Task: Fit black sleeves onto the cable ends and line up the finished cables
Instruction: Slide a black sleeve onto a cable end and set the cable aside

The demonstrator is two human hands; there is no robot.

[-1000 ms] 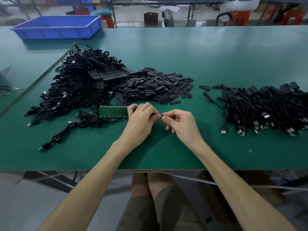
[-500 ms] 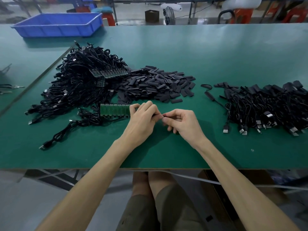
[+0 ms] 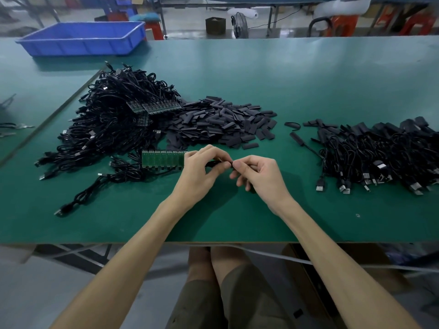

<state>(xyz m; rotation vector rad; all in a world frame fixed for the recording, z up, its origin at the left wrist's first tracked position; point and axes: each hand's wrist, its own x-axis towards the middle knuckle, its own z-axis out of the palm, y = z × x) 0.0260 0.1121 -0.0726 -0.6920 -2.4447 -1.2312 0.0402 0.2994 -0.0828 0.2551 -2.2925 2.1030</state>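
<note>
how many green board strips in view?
3 green strips: one flat by the left hand, two side by side atop the left cable heap. More may be buried in it.

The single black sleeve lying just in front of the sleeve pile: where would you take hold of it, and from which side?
Pinch the single black sleeve across its narrow width, near its middle, coming down from above. It lies flat on the table, long side left to right, apart from the sleeve pile, so both long edges are free for thumb and finger.
</note>
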